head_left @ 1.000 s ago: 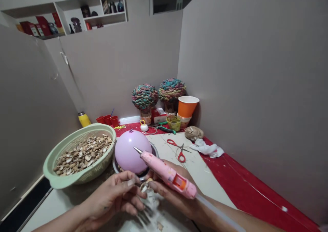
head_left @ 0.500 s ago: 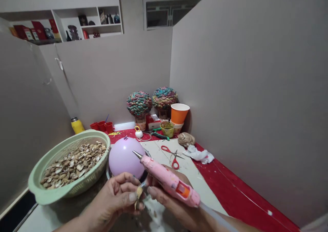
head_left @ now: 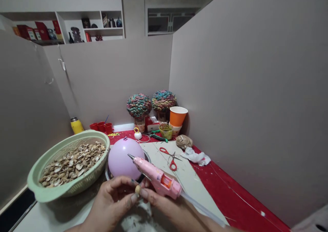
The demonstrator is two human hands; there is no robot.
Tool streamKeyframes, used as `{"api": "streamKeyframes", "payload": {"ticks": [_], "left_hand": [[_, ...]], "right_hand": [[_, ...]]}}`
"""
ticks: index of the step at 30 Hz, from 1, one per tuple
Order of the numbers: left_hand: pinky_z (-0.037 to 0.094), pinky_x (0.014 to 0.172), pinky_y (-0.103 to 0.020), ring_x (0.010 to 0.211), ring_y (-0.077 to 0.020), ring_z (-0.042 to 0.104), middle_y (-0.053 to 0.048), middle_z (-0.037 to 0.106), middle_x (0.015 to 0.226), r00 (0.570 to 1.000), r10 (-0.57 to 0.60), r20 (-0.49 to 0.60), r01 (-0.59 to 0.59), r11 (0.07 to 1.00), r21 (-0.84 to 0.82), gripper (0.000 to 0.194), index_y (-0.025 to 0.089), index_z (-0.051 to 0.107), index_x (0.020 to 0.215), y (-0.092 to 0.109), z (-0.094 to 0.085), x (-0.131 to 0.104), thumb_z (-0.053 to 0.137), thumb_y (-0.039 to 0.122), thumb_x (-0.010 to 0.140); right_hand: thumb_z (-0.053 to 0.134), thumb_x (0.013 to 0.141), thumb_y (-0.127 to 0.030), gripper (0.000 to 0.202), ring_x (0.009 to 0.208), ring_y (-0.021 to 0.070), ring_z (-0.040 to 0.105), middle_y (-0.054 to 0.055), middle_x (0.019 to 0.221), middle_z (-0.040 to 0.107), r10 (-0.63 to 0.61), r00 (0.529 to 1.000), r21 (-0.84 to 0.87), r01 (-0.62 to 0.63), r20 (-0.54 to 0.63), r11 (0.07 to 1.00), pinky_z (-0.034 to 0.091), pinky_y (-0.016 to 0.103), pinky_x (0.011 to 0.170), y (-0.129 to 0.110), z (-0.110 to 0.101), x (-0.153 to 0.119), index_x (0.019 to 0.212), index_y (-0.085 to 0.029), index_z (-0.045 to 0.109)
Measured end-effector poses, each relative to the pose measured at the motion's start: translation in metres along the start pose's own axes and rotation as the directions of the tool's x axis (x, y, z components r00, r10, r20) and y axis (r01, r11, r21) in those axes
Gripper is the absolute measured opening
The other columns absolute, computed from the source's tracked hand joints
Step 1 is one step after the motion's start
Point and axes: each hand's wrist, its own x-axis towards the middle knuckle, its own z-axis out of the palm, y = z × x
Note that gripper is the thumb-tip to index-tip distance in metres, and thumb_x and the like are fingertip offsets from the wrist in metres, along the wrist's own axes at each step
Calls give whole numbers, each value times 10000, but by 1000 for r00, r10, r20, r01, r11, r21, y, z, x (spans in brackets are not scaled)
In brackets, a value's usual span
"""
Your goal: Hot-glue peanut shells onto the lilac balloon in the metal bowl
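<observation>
Your left grip pinches a small tan shell; close to its right, your right grip holds a pink glue gun, nozzle angled forward. Beyond both grips sits a lilac balloon, and left of them stands a green basket holding shells.

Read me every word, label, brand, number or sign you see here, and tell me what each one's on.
No text can be read.
Red boxes on the wall shelf: pale label patches, too small to read.
Red-and-white box at the back of the table: any print is too small to read.
Pink glue gun: no lettering I can make out.
</observation>
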Motion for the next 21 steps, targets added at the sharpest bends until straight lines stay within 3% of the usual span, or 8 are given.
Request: {"api": "streamKeyframes", "payload": {"ticks": [5, 8, 16, 21], "left_hand": [[547, 771, -289, 800, -194, 682, -31, 754, 843, 996, 82, -18, -81, 995, 65, 182, 208, 757, 810, -3, -3, -1, 858, 282, 677], [544, 775, -285, 807, -194, 693, -30, 764, 846, 998, 61, 18, -62, 997, 35, 167, 208, 757, 825, -2, -2, -3, 844, 279, 701], [514, 719, -273, 734, -163, 685, -32, 765, 791, 996, -10, 84, 19, 993, -114, 223, 171, 718, 821, -1, -1, 0, 859, 280, 688], [473, 667, -243, 696, -133, 633, -22, 728, 766, 995, -56, 88, 66, 991, -115, 285, 160, 686, 830, -2, -2, 2, 875, 289, 660]], "right_hand": [[731, 763, -520, 353, 657, 132, 508, -25, 700, 563, 81, 995, 138, -87, 51, 987, 441, 262, 674, 0, 5, 1, 795, -183, 629], [741, 742, -545, 384, 618, 114, 456, -39, 676, 528, 110, 991, 161, -121, 73, 980, 416, 248, 647, 1, 5, 1, 796, -188, 609], [726, 743, -567, 412, 594, 112, 422, -41, 640, 484, 63, 993, 160, -78, 96, 984, 420, 254, 632, 4, 3, 3, 719, -182, 580], [680, 796, -530, 366, 625, 124, 449, -39, 663, 473, 18, 994, 104, -29, 110, 994, 435, 267, 658, 5, 1, 3, 734, -189, 565]]}}
